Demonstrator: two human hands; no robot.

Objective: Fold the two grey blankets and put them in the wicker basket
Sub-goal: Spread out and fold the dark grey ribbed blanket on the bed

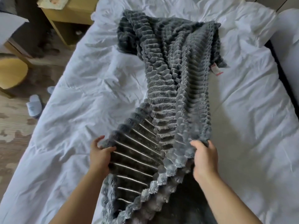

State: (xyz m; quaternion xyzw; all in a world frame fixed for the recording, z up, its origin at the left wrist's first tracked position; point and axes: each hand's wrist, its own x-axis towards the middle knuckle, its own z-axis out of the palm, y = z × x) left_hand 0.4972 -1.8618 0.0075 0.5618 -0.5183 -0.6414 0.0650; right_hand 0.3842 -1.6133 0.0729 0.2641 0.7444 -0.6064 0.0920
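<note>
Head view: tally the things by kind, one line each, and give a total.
Grey blanket: 1
Hands: 2, left hand and right hand, both gripping the blanket
Slippers: 2
Bed: 1
Bedside cabinet: 1
Yellow stool: 1
Total: 8

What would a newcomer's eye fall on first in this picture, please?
A long grey ribbed blanket stretches up the middle of the rumpled white bed, bunched at its far end. The left hand and the right hand grip its near edge, one at each side. A small pink label shows at its right edge.
</note>
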